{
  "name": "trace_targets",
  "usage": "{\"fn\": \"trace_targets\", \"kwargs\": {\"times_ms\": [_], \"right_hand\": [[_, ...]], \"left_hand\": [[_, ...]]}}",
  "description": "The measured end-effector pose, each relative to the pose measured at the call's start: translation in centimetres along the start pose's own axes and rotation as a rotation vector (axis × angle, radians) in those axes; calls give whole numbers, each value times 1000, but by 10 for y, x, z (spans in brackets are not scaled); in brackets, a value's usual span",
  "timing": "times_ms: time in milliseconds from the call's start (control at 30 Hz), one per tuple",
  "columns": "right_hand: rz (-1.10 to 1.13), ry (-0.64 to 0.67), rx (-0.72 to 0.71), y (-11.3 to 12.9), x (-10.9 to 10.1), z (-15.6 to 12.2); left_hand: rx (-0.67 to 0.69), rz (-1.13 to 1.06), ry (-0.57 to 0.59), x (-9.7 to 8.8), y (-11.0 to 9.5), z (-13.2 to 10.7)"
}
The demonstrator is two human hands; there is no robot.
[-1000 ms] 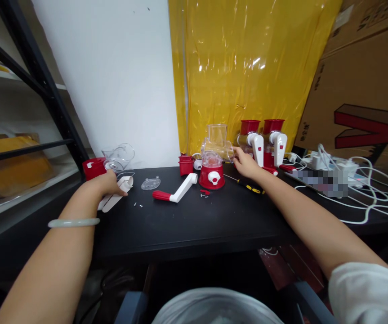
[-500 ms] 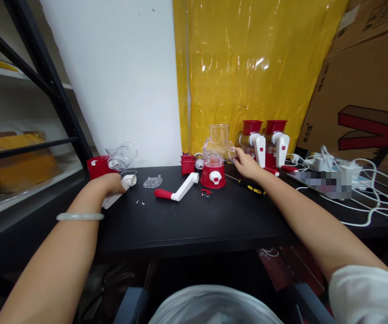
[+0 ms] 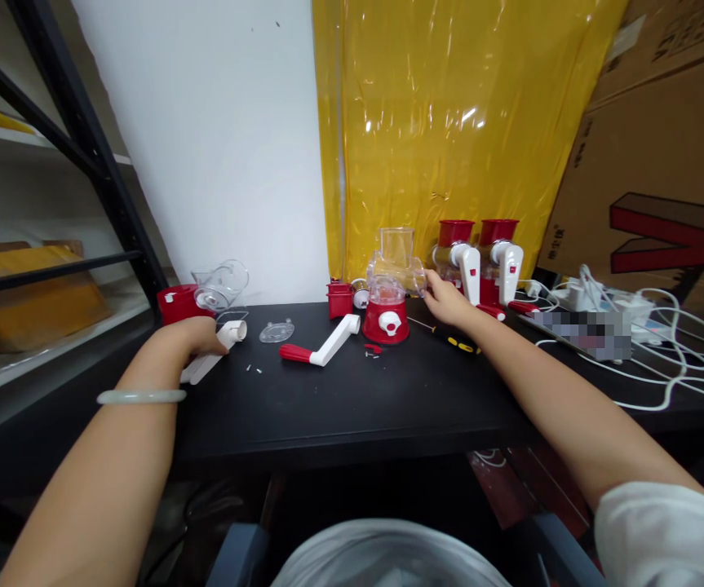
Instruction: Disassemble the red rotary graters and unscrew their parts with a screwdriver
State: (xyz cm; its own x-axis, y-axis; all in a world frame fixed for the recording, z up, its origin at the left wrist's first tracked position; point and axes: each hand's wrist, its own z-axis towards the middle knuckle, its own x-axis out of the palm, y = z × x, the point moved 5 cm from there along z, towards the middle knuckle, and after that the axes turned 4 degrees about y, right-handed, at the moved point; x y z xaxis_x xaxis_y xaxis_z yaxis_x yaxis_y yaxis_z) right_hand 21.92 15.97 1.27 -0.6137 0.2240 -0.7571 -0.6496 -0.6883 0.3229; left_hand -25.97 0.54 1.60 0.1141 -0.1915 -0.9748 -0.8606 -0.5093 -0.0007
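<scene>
At the left of the black tabletop, my left hand is closed round a white crank handle with a round socket end. My right hand grips the open end of the clear plastic housing, fingers partly hidden behind it. This housing sits on a red base with a white knob, together forming a rotary grater. Between my hands lies another white crank handle with a red grip. Beside it are a clear oval cover and a red hopper part.
Two assembled red-and-white graters stand at the back right. A screwdriver lies by my right forearm. White cables tangle on the right. Another red base and clear housing stand behind my left hand.
My left hand and the white crank handle have shifted slightly, with the handle a little more turned. My right hand stays on the clear housing.
</scene>
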Motion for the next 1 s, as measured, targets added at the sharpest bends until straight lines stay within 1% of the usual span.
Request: {"fn": "trace_targets", "kwargs": {"times_ms": [133, 367, 533, 667, 767, 933, 967, 1000], "right_hand": [[1, 3, 18, 1, 0, 0], [13, -4, 5, -1, 1, 1], [4, -8, -8, -2, 1, 1], [-1, -3, 0, 3, -2, 0], [12, -9, -23, 7, -5, -1], [53, -14, -74, 12, -7, -2], [63, -12, -79, 13, -6, -2], [72, -11, -81, 13, -6, -2]], "left_hand": [[-8, -33, 24, 2, 2, -1], [-27, -48, 44, 1, 7, -3], [-10, -53, 40, 0, 5, -6], [-14, -55, 32, -2, 3, -10], [-16, -50, 35, -3, 2, -12], [-20, -116, -6, -10, 4, -12], [-11, -115, -24, -12, 5, -12], [14, -109, -68, -16, 5, -13]]}}
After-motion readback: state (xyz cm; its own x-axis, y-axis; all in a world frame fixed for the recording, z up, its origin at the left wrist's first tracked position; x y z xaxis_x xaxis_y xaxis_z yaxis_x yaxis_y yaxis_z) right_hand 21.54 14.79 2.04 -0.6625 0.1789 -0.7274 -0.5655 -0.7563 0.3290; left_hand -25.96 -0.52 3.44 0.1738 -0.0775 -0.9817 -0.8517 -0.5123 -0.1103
